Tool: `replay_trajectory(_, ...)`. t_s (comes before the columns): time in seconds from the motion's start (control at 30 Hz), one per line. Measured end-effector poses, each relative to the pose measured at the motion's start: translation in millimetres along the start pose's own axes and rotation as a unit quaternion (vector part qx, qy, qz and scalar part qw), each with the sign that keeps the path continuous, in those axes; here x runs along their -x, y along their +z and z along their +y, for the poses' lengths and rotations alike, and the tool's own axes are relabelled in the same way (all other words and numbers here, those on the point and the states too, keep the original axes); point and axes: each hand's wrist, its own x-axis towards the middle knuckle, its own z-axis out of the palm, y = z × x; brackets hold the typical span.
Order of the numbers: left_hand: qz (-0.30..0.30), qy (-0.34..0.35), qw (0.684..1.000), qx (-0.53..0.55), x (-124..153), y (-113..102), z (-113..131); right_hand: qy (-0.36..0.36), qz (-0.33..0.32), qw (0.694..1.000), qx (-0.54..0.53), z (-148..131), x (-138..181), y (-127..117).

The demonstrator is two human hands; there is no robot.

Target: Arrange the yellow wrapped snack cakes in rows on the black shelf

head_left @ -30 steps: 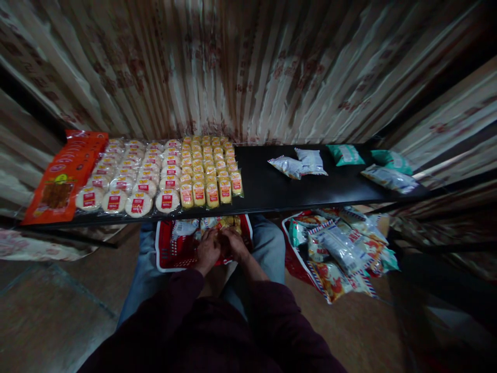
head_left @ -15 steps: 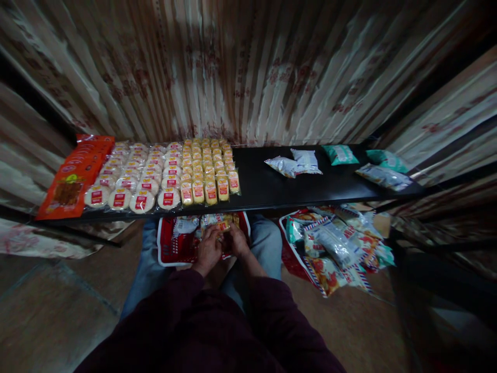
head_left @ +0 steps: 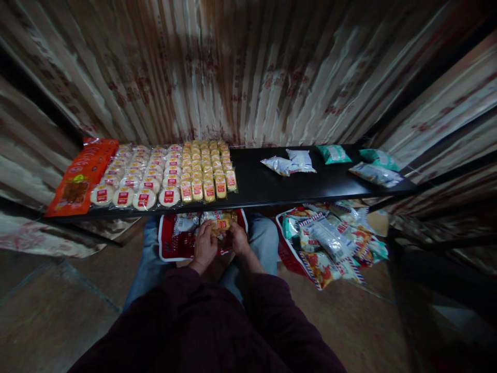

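My left hand (head_left: 205, 244) and my right hand (head_left: 239, 240) are low over a red basket (head_left: 166, 243) with a white rim, between my knees. Between them is a group of yellow wrapped cakes (head_left: 222, 224) with red labels. My left fingers curl at its near left side and my right fingers close on its right end; the fingertips are partly hidden. A silvery packet (head_left: 186, 223) lies in the basket to the left. Above, on the black shelf (head_left: 256, 189), similar yellow wrapped cakes (head_left: 208, 189) stand in tight rows beside round white packaged crackers (head_left: 144, 198).
Orange pouches (head_left: 75, 181) lie at the shelf's left end. White packets (head_left: 301, 160) and green packets (head_left: 334, 154) are spread on its right part. A second red basket (head_left: 289, 254), heaped with snack bags (head_left: 330, 238), stands right of my knee. A patterned curtain (head_left: 233, 72) hangs behind.
My hands have moved slightly apart, showing more of the yellow wrapped cakes between them. The view has shifted a little; the goods on the shelf stay as they were.
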Motion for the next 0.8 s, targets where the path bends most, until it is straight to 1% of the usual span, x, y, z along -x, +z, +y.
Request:
replay_trajectory(0.1, 0.035, -0.049, 0.998, 0.02, -2, -2, -2, 0.005, -0.004, 1.0, 0.004, -1, 1, -1)
replay_trajectory(0.17, 0.061, -0.111, 0.991, 0.041, -3, -2, -6, 0.011, -0.004, 1.0, 0.005, -3, 3, 0)
replay_trajectory(0.27, 0.075, -0.245, 0.961, 0.101, -4, 1, -13, 0.022, -0.009, 1.0, 0.001, -6, 8, 1)
replay_trajectory(0.33, 0.066, -0.294, 0.941, 0.156, -3, 4, -17, 0.027, -0.018, 0.999, 0.004, -8, 12, 3)
replay_trajectory(0.43, 0.05, -0.291, 0.93, 0.218, -1, 6, -17, 0.024, -0.04, 0.999, 0.024, -9, 17, 5)
replay_trajectory(0.53, 0.041, -0.278, 0.928, 0.247, 0, 5, -10, -0.004, -0.051, 0.996, 0.069, -12, 23, 6)
replay_trajectory(0.63, 0.037, -0.265, 0.93, 0.251, 1, 3, -3, -0.05, -0.071, 0.986, 0.144, -17, 31, 5)
replay_trajectory(0.7, 0.036, -0.261, 0.933, 0.247, 2, 2, 0, -0.063, -0.1, 0.977, 0.18, -22, 38, 5)
replay_trajectory(0.8, 0.037, -0.253, 0.937, 0.238, 3, 2, 2, -0.075, -0.14, 0.97, 0.186, -27, 47, 6)
